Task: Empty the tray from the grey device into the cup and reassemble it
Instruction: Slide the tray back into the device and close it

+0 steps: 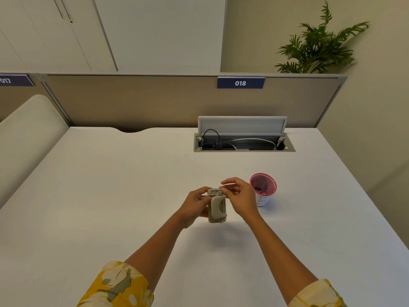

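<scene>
The grey device [217, 206], a small hole punch with a curved lever, is held upright above the white table [110, 196]. My left hand [194, 204] grips its left side and back. My right hand [238, 196] pinches a thin pale piece, apparently the tray [228, 185], at the device's top right edge; fingers hide most of it. The paper cup [263, 189], pink-rimmed and white-walled with dark bits inside, stands on the table just right of my right hand.
An open cable hatch [243, 142] with its lid up and wires inside lies at the back of the table. A beige partition [155, 100] with a label 018 stands behind. A potted plant [318, 47] is at the far right.
</scene>
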A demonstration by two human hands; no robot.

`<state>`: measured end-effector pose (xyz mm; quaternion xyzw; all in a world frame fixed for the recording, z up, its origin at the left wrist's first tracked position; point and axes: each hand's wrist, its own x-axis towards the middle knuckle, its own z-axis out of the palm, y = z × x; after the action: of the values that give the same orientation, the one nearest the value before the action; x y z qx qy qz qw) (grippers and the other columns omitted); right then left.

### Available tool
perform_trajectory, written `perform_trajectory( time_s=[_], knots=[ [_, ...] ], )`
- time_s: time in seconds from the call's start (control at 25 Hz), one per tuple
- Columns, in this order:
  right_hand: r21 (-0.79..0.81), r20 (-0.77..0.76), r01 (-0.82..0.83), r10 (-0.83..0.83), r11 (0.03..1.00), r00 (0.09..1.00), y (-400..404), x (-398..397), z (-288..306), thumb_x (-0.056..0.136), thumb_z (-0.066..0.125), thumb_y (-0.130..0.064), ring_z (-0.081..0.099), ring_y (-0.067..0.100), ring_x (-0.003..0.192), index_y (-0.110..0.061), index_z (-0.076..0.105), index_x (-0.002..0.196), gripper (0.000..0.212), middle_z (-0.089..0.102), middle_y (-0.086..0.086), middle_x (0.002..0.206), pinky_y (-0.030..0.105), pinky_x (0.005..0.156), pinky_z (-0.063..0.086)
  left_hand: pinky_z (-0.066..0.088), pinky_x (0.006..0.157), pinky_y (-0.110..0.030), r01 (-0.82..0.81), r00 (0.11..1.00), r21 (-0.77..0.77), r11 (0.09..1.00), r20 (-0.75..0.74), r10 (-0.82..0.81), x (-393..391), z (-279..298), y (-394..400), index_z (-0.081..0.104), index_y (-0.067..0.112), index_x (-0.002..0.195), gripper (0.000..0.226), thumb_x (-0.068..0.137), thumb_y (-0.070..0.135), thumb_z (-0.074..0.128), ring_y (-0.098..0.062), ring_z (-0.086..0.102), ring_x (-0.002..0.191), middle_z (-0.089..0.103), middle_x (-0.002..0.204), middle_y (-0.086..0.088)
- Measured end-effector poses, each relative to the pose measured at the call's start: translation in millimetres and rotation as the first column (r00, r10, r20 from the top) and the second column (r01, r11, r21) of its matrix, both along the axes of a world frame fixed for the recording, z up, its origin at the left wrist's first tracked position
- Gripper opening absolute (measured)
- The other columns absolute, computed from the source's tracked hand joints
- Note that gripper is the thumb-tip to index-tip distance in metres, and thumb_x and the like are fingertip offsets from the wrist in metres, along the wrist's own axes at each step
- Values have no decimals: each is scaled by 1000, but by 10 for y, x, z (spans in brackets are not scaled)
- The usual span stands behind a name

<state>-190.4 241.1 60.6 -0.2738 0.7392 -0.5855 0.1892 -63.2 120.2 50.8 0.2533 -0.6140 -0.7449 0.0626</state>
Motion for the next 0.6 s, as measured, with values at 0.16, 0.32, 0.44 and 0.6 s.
perform_trajectory(
  time_s=[0.16,0.32,0.44,0.6],
  knots=[
    [-57,229,-56,68,997,971,56,16,-42,88,69,-19,72,13,93,-21,65,117,29,76,3,99,28,79,60,62,73,-40,-41,999,105,994,-28,44,12,-39,-14,73,25,108,17,93,23,66,-38,75,93,77,104,-16],
    [-36,327,-111,116,993,938,150,85,-113,86,71,-15,73,20,93,-13,73,107,21,77,5,97,29,76,60,62,74,-44,-101,993,164,981,-41,109,42,-80,-80,75,25,100,12,90,22,70,-41,74,95,77,105,-21],
    [24,273,-140,129,990,953,159,113,-83,83,74,-9,74,19,87,-19,75,100,20,77,2,92,26,70,61,62,74,-45,-79,995,155,985,-42,87,85,-114,-101,73,22,100,13,87,21,74,-41,74,97,76,105,-22],
    [178,74,-67,55,982,996,109,132,-34,81,75,-15,70,9,82,-22,75,96,16,75,-5,89,21,71,57,62,77,-46,-40,998,120,992,-47,46,79,-91,-79,65,7,117,32,86,7,75,-41,74,97,75,106,-25]
  ],
)
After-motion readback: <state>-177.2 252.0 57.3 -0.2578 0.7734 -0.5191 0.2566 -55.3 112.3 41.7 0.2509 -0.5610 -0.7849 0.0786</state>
